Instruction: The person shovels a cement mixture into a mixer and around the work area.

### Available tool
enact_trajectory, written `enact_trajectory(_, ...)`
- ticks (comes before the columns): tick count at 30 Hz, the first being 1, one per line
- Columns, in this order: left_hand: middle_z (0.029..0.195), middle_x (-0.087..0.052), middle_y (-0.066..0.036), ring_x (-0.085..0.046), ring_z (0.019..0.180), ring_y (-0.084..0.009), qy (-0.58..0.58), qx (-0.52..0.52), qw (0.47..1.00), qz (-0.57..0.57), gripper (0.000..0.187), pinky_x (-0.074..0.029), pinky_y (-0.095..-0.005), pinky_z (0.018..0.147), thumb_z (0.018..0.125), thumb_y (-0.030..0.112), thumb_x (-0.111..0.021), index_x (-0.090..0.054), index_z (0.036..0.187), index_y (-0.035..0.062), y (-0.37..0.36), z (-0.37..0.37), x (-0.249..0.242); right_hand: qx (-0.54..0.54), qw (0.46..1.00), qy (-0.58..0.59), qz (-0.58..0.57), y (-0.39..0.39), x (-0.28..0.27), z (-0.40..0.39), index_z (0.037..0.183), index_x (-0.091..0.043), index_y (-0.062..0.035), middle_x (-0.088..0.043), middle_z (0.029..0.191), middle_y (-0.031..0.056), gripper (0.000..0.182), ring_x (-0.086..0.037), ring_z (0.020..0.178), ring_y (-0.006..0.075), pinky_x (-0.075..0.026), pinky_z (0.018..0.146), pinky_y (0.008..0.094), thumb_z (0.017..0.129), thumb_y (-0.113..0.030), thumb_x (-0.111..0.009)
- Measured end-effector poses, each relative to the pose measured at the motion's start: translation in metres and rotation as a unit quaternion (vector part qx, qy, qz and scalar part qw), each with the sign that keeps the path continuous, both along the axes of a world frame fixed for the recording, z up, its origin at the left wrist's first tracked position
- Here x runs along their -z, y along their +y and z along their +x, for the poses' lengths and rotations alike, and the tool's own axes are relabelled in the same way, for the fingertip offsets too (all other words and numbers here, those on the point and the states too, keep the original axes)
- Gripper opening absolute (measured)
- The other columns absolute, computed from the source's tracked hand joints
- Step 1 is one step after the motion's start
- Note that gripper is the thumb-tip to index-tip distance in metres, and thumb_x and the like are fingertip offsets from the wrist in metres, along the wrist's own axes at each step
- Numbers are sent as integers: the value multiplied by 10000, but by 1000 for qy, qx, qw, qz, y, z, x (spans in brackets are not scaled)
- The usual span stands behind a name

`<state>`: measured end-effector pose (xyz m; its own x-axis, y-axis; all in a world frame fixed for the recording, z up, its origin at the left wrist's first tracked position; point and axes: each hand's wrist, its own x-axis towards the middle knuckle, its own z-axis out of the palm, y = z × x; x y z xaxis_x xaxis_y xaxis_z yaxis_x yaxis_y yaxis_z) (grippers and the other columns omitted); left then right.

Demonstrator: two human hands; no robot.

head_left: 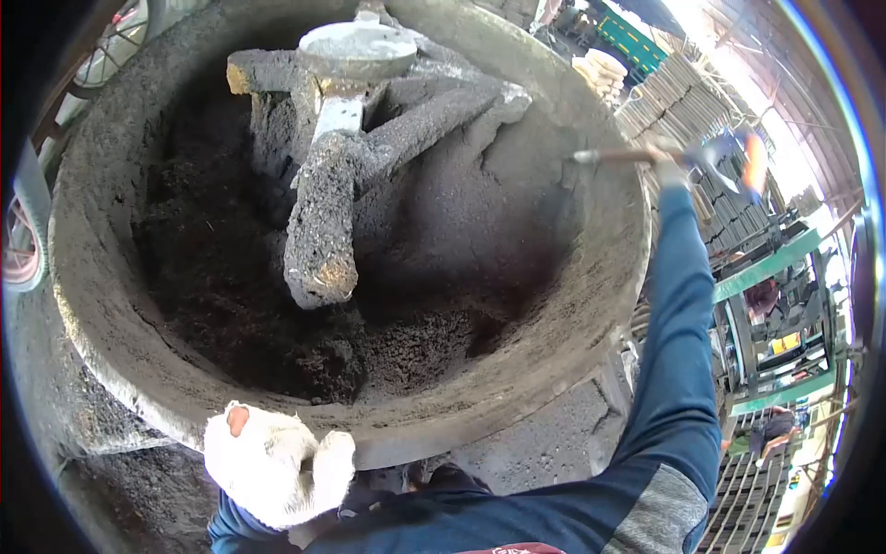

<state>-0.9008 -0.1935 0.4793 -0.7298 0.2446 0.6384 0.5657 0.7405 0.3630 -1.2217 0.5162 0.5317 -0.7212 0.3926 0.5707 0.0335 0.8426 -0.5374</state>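
A large round mixing drum (554, 388) holds dark, damp, crumbly material (406, 351). In its middle stands a mixer hub (358, 46) with thick arms (323, 222) caked in grey material. My left hand (272, 462), in a white glove with a hole at one fingertip, rests at the near rim; whether it grips the rim is unclear. My right hand (666, 166) is closed round the handle of a tool (614, 155) at the drum's right rim. The tool is blurred, with a blue and orange end (752, 166) outside the rim and its other tip over the drum.
Stacks of grey boards (674, 92) stand behind the drum at the right. A green metal frame (771, 268) is on the right side. Pale sacks (600, 72) lie beyond the far rim. Wheels (23, 240) show at the left edge.
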Motion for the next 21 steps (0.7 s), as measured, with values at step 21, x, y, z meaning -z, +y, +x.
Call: enact_trajectory(21, 563, -534, -77, -492, 509, -248, 113, -85, 982, 124, 318, -399, -386, 546, 789, 174, -820, -565, 631, 67, 27, 13, 9, -494, 806, 283, -163, -161, -251, 497, 916, -669, -19, -573, 885, 116, 202, -558, 931, 271, -443, 955, 449, 839, -203, -631)
